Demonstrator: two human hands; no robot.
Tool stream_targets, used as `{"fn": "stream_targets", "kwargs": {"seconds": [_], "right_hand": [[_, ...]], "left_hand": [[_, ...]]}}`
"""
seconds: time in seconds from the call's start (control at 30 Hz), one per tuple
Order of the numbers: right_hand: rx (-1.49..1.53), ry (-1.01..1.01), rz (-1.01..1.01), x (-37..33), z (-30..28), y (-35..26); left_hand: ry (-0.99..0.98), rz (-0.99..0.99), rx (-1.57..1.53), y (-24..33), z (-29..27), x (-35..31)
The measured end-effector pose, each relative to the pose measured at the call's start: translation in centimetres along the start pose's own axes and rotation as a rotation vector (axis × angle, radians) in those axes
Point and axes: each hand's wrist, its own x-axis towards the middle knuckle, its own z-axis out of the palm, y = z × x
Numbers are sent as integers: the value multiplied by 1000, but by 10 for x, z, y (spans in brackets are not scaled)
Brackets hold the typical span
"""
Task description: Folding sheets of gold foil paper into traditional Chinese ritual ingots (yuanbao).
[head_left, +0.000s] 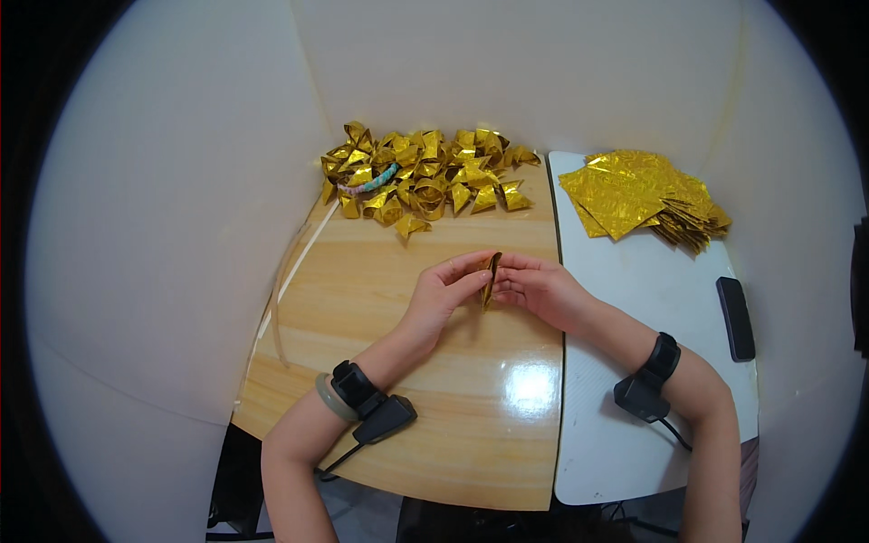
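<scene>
A folded piece of gold foil paper (490,283) is held upright above the wooden tabletop, seen nearly edge-on. My left hand (450,288) pinches it from the left, thumb in front and fingers behind. From the other side my right hand (541,288) grips it too, with fingertips bent against its right face. Part of the foil is hidden by the fingers. Beyond my hands lies a heap of folded gold foil pieces (430,172), shaped like small ingots. To the right is a stack of flat gold foil sheets (625,195), fanned at its near edge.
The wood-grain table (407,389) meets a white table (606,434) on the right. A black oblong device (735,319) rests near the right edge. A braided pastel band (371,184) lies among the foil pieces. Pale walls (525,72) enclose the tables. Both wrists carry strapped black devices (385,418) with cables.
</scene>
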Motion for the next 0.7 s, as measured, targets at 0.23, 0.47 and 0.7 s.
{"fn": "stream_targets", "kwargs": {"seconds": [0.23,0.47,0.7], "right_hand": [[175,-46,41,-3,8,-2],[240,-94,27,-2,4,2],[217,-71,47,-2,7,2]], "left_hand": [[-72,-15,-118,-4,-2,0],[-77,-68,-147,-1,1,-2],[-80,-40,-117,-3,4,-1]]}}
